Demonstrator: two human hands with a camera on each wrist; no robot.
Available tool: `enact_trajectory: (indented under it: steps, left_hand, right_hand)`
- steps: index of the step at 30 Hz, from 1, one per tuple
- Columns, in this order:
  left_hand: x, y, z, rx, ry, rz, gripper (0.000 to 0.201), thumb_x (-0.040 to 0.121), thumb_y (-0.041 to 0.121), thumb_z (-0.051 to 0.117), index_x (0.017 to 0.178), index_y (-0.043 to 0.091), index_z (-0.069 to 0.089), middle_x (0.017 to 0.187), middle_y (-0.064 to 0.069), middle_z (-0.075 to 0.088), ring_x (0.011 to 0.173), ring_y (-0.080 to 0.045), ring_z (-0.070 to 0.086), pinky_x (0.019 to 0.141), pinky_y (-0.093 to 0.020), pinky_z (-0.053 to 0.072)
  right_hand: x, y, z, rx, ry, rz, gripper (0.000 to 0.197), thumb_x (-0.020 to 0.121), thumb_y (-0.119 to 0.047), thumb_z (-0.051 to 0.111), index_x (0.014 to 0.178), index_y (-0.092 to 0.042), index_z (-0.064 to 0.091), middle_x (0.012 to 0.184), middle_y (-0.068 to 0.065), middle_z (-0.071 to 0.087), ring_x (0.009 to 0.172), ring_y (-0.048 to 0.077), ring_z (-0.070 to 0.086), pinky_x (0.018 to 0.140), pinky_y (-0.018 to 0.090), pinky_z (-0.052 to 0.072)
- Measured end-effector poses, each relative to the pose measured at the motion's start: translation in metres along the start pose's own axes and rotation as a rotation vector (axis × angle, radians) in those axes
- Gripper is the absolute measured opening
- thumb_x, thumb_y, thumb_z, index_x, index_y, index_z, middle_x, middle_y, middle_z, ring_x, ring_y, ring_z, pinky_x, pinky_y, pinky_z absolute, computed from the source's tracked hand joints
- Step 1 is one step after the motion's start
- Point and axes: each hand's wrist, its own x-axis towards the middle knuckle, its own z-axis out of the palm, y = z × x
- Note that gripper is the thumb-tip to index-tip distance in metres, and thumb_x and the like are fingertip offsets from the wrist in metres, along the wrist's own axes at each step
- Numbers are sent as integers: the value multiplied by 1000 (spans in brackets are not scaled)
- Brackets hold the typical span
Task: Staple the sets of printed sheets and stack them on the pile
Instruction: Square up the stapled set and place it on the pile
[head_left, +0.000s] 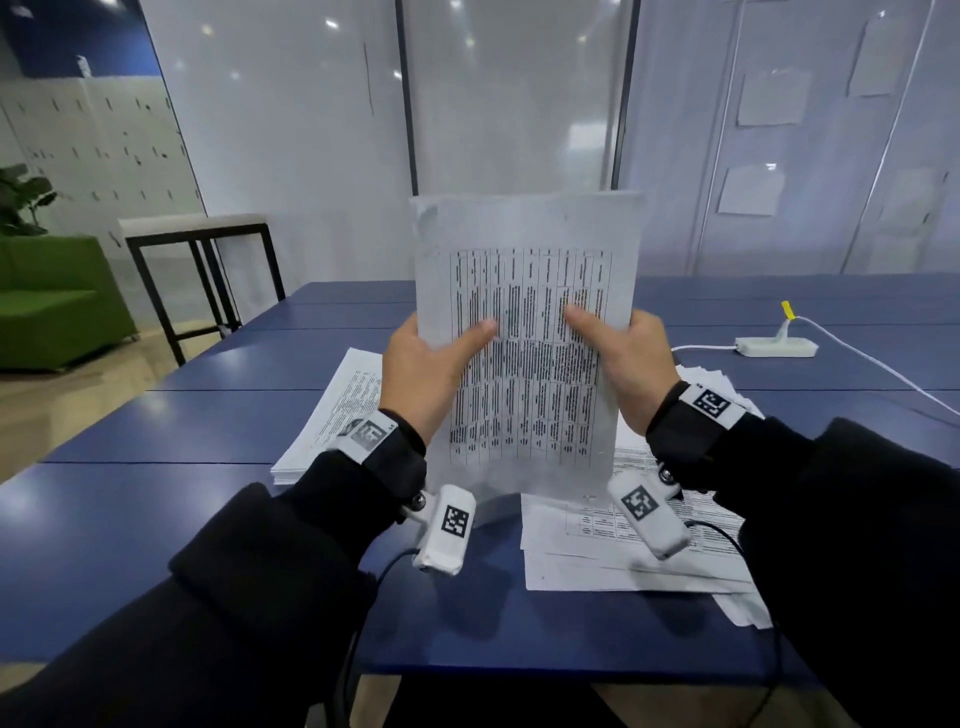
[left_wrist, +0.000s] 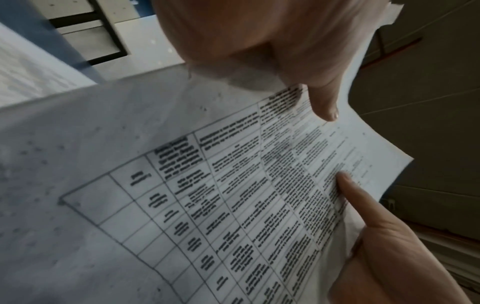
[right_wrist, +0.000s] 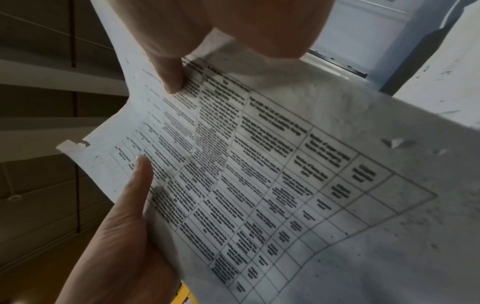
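Item: one set of white printed sheets bearing a ruled black table (head_left: 524, 338), held upright above the blue surface (head_left: 156, 545), long axis running twelve to six, lower edge just over the surface at the centre of the head view. Left hand (head_left: 421, 374) grips the set's nine o'clock edge, thumb flat across the front, remaining fingers hidden behind the paper. Right hand (head_left: 623, 364) grips the three o'clock edge the same way; each thumb lies on the printed face, pinching the set against the fingers behind. Both hands stand equally near; the set lies between them. How many sheets the set holds cannot be told. Piles on the surface, two: one squared stack of printed sheets (head_left: 332, 410) at eight o'clock of the held set, and one loose spread of printed sheets (head_left: 623, 551) at five o'clock. One white power strip with cord (head_left: 776, 347) at three o'clock, well apart. No stapler shows clearly; a yellow object (right_wrist: 183, 295) at the right wrist view's lower edge cannot be identified. Judgement: squaring the edges before stapling.
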Motion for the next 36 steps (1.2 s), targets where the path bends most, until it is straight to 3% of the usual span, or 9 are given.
enact_trajectory:
  steps: [6, 8, 12, 15, 20, 25, 29, 33, 36]
  left_hand:
    - [-11, -29, -3, 80, 5, -111, 44, 83, 56, 80, 95, 13, 75, 91, 5, 75, 83, -13, 68, 83, -34, 53]
    - [-14, -35, -4, 38, 6, -148, 33, 85, 50, 80, 94, 18, 77, 92, -4, 75, 82, -16, 64, 80, -33, 53]
    - [-7, -26, -4, -32, 6, -140, 14, 89, 33, 81, 97, 22, 79, 100, 4, 79, 92, -12, 74, 80, -21, 57]
    - [-12, -36, -5, -10, -31, -182, 11, 88, 33, 82, 92, 24, 76, 97, 4, 78, 91, -16, 73, 87, -30, 58]
    - [-12, -38, -8, -32, -49, -164, 9, 90, 28, 80, 99, 27, 77, 102, 10, 80, 95, -4, 74, 81, -17, 57]
    - [-19, -48, -7, -18, -68, -203, 35, 76, 49, 86, 95, 24, 68, 96, -1, 69, 88, -21, 66, 96, -48, 55]
    - [-15, -41, -9, -23, -68, -214, 18, 87, 34, 83, 98, 21, 77, 105, -1, 79, 100, -20, 75, 97, -41, 58]
    - [-24, -49, -12, 14, -100, -219, 37, 88, 38, 81, 108, 8, 75, 111, -10, 78, 107, -28, 73, 101, -53, 56]
    - [-28, -55, -17, 41, -138, -214, 24, 92, 40, 77, 104, 19, 77, 108, -1, 79, 102, -22, 74, 101, -45, 55]
  right_hand:
    - [-6, 17, -1, -37, -16, 22, 11, 93, -17, 76, 104, -18, 75, 105, 0, 80, 105, 20, 75, 96, 38, 59]
    - [-8, 18, 0, -39, -30, 22, 10, 94, -16, 75, 104, -17, 75, 105, 0, 80, 104, 19, 75, 97, 41, 58]
    - [-4, 15, 1, -7, -1, 3, 8, 93, -17, 76, 100, -15, 76, 104, 7, 79, 103, 24, 75, 98, 45, 58]
    - [-8, 25, -1, -13, 5, 34, 14, 93, -18, 76, 106, -13, 75, 107, 5, 79, 104, 24, 75, 100, 49, 57]
    - [-9, 26, -3, -4, -10, 26, 19, 92, -18, 77, 109, -9, 75, 106, 5, 80, 102, 22, 76, 97, 46, 59]
    - [-14, 34, -3, -44, -32, 31, 17, 91, -22, 78, 107, -16, 76, 106, 0, 80, 104, 17, 75, 101, 45, 57]
    - [-12, 32, -3, -40, -31, 21, 17, 91, -23, 78, 107, -17, 76, 108, -1, 79, 105, 17, 74, 102, 45, 56]
    - [-16, 37, -5, -85, -78, 61, 22, 92, -28, 78, 111, -17, 76, 111, -1, 79, 108, 18, 73, 104, 49, 55]
    - [-20, 37, -5, -96, -103, 86, 17, 93, -27, 76, 108, -17, 76, 108, 1, 79, 105, 18, 74, 102, 46, 56]
